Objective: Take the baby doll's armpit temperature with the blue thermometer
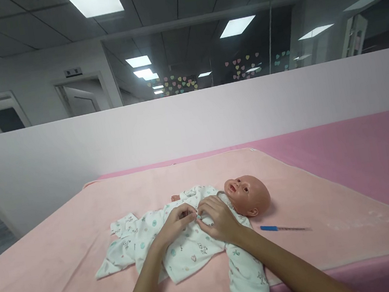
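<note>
A baby doll (251, 195) lies on its back with its head to the right. It wears a white baby shirt (193, 258) and matching trousers (142, 234), both printed with small green and grey figures. Over the doll's chest, my left hand (178, 222) pinches the shirt's front edge between thumb and fingers. Close on its right, my right hand (222, 217) is closed on the same shirt front, its fingertips nearly meeting the left ones. A small greenish spot shows between the fingertips; whether it is a fastener I cannot tell. One sleeve (248, 274) hangs toward the front edge.
Right of the doll lies a slim clear stick with a blue end (268, 228), like a thermometer. Beneath everything spreads a peach blanket (66, 243) on a pink surface (374, 153). A low white partition (191, 122) stands behind, with glass beyond it.
</note>
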Tool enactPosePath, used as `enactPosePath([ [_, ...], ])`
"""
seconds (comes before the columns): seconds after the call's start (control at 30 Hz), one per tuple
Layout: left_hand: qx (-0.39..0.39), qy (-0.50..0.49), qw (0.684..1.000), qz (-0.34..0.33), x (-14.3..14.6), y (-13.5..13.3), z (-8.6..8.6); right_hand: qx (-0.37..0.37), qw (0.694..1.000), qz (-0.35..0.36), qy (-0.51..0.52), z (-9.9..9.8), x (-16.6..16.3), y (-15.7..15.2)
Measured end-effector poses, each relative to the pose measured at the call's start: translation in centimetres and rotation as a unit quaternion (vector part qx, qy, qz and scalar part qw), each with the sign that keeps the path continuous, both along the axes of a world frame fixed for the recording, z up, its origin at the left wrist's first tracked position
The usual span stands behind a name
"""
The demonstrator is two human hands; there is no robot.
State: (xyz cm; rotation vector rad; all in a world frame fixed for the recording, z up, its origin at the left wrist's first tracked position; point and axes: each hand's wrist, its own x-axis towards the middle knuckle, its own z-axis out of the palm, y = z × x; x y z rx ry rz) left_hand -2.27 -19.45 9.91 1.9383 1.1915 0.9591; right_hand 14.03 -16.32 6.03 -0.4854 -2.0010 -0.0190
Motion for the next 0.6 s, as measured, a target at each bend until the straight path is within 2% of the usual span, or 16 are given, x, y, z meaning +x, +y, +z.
enactPosePath([
  [0.13, 0.049, 0.05, 0.996, 0.052, -0.5, -1.4, -0.2, 0.004, 1.0, -0.015, 0.013, -0.3, -0.1, 0.1],
  [0.3, 0.138, 0.079, 0.974, 0.163, -1.9, -3.5, -1.7, 0.008, 0.999, -0.045, 0.026, -0.1, 0.0, 0.0],
  [0.4, 0.191, 0.086, 0.951, 0.226, -2.1, -3.9, -2.8, 0.083, 0.996, 0.004, -0.042, 0.4, -0.9, -0.4],
  [0.47, 0.216, 0.092, 0.941, 0.243, -1.9, -3.8, -3.3, 0.133, 0.985, 0.04, -0.1, 0.7, -2.0, -0.8],
  [0.53, 0.231, 0.098, 0.934, 0.254, -1.7, -3.7, -3.7, 0.146, 0.98, 0.04, -0.131, 0.9, -3.1, -1.1],
  [0.6, 0.235, 0.103, 0.93, 0.265, -1.6, -3.7, -4.0, 0.126, 0.982, 0.017, -0.137, 0.8, -3.7, -1.3],
])
